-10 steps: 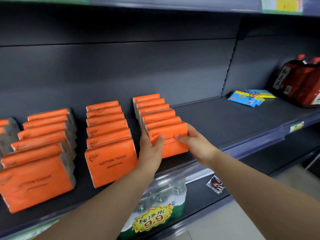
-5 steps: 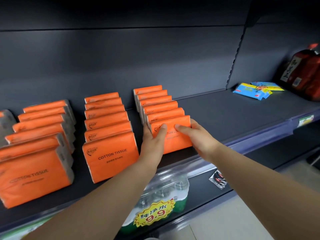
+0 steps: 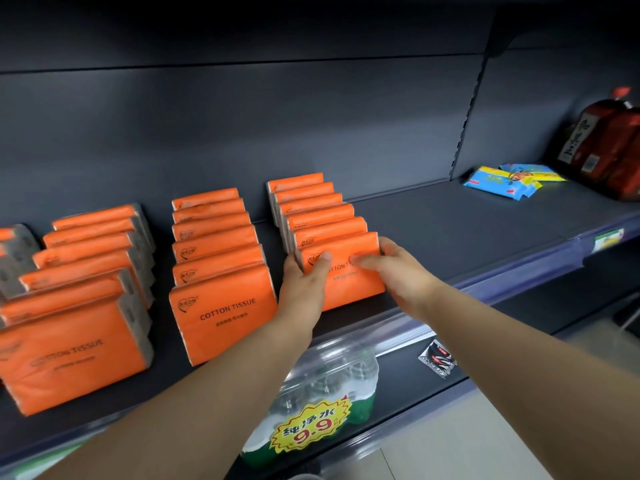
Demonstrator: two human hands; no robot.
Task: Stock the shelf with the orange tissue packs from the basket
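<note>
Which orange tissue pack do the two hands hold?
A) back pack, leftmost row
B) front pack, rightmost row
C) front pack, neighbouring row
B: the left hand and the right hand grip the two sides of the front orange plastic-wrapped tissue pack in the rightmost row.

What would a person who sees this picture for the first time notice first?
Bright orange tissue packs stand in rows on the dark shelf, left and centre. The left hand and right hand grip the front pack of the rightmost row. Below, a yellow price sticker shines on wrapped water bottles.
</note>
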